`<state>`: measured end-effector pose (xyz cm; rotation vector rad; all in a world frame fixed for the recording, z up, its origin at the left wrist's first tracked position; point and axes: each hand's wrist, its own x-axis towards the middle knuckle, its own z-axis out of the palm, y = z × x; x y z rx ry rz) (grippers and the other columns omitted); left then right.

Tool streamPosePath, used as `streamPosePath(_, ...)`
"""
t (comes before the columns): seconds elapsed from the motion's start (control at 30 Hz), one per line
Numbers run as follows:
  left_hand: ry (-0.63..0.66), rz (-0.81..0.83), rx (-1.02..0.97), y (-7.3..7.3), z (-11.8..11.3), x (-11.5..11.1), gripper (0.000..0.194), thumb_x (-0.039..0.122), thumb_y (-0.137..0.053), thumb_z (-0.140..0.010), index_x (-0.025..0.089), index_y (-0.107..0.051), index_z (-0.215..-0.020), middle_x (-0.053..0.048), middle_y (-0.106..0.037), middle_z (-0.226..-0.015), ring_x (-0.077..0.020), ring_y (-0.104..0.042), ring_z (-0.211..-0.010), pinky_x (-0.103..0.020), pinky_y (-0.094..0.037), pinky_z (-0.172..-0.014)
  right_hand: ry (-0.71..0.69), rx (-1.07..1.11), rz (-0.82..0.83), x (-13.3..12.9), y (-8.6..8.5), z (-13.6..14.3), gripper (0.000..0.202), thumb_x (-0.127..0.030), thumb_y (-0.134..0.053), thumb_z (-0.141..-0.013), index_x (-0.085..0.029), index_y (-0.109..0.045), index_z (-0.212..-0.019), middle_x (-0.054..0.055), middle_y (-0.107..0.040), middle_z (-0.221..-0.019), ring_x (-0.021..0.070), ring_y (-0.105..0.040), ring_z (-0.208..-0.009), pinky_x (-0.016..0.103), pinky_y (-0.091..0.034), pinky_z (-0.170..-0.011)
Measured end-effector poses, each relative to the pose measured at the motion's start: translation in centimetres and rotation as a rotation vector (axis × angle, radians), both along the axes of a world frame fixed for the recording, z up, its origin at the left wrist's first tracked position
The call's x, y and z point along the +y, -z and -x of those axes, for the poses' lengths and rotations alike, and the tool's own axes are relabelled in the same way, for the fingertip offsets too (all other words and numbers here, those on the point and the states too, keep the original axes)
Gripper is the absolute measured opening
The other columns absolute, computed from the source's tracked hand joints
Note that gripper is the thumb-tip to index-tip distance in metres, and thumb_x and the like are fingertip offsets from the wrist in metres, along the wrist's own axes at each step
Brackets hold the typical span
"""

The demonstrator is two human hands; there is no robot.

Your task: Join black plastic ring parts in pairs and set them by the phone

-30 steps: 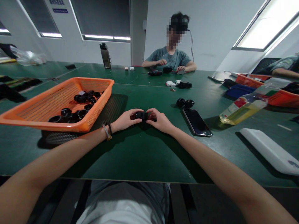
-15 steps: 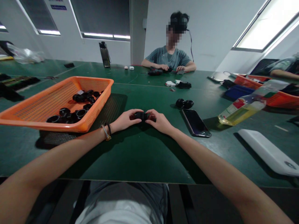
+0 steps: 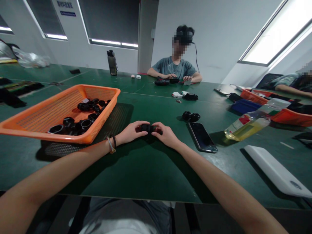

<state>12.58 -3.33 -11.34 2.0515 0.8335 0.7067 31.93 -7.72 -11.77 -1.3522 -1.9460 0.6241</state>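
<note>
Between my two hands is a small black rounded part (image 3: 147,128), just above the green table (image 3: 146,169); its exact kind is hard to make out. My left hand (image 3: 133,132) grips its left end, thumb in front and fingers behind. On the other end, the fingertips and thumb of my right hand (image 3: 165,132) are closed. Fingers cover both ends of the part. To the left, an orange plastic basket (image 3: 80,138) holds several black ring-shaped parts (image 3: 86,123). A pair of round black parts (image 3: 191,116) lies beyond my right hand.
Right of my hands lie a smartphone (image 3: 202,136), a tilted bottle of yellow liquid (image 3: 251,125) and a white power-bank-like block (image 3: 278,169). Across the table sits a person (image 3: 175,68) with a black tool (image 3: 162,82) before them. A dark drinking bottle (image 3: 112,63) stands farther back.
The whole view has shifted, so the table and its things appear slightly lower. Both hands keep hold of the black part, with only slight finger movement.
</note>
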Motion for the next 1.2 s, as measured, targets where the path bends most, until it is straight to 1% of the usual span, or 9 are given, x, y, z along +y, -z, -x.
streamPosePath(0.2,0.001,-0.025,0.004,0.00,0.10,-0.08,0.044,0.033,-0.060,-0.073,0.018,-0.055,-0.114,-0.008,-0.059,-0.112,-0.0202,-0.059,-0.097,-0.035,-0.048,-0.086,-0.005,-0.006,-0.016,0.01,0.17,-0.08,0.023,-0.020,-0.057,-0.077,-0.019,-0.053,-0.100,-0.001,-0.062,-0.072,0.0131,-0.058,-0.066,0.029,-0.045,-0.066)
streamPosePath(0.43,0.004,-0.037,0.011,0.04,0.13,-0.05,0.044,0.034,-0.059,-0.073,0.018,-0.055,-0.114,-0.008,-0.058,-0.114,-0.0205,-0.058,-0.098,-0.035,-0.048,-0.086,-0.035,0.016,-0.026,-0.18,0.19,-0.05,0.032,-0.018,-0.059,-0.074,-0.019,-0.049,-0.105,-0.002,-0.060,-0.073,0.0141,-0.059,-0.067,0.030,-0.047,-0.068)
streamPosePath(0.6,0.006,-0.035,0.002,-0.01,0.13,-0.11,0.044,0.034,-0.059,-0.073,0.018,-0.056,-0.113,-0.008,-0.058,-0.114,-0.0205,-0.058,-0.097,-0.035,-0.048,-0.086,-0.018,0.024,-0.016,-0.09,0.25,-0.04,0.029,-0.015,-0.059,-0.073,-0.019,-0.049,-0.100,-0.002,-0.060,-0.073,0.0144,-0.060,-0.068,0.032,-0.047,-0.071)
streamPosePath(0.9,0.016,-0.023,-0.009,0.06,0.12,-0.08,0.042,0.030,-0.061,-0.073,0.018,-0.056,-0.113,-0.009,-0.058,-0.114,-0.0201,-0.058,-0.098,-0.036,-0.047,-0.087,-0.018,0.018,0.007,-0.22,0.07,0.00,0.027,-0.015,-0.058,-0.074,-0.019,-0.050,-0.100,-0.001,-0.062,-0.073,0.0146,-0.061,-0.069,0.032,-0.047,-0.072)
streamPosePath(1.2,0.015,-0.034,-0.005,0.12,0.18,-0.07,0.042,0.031,-0.061,-0.073,0.019,-0.055,-0.113,-0.008,-0.058,-0.114,-0.0201,-0.058,-0.098,-0.036,-0.047,-0.086,-0.012,0.007,0.009,-0.20,0.01,0.01,0.026,-0.016,-0.057,-0.075,-0.020,-0.050,-0.100,-0.002,-0.061,-0.070,0.0138,-0.060,-0.066,0.030,-0.046,-0.068)
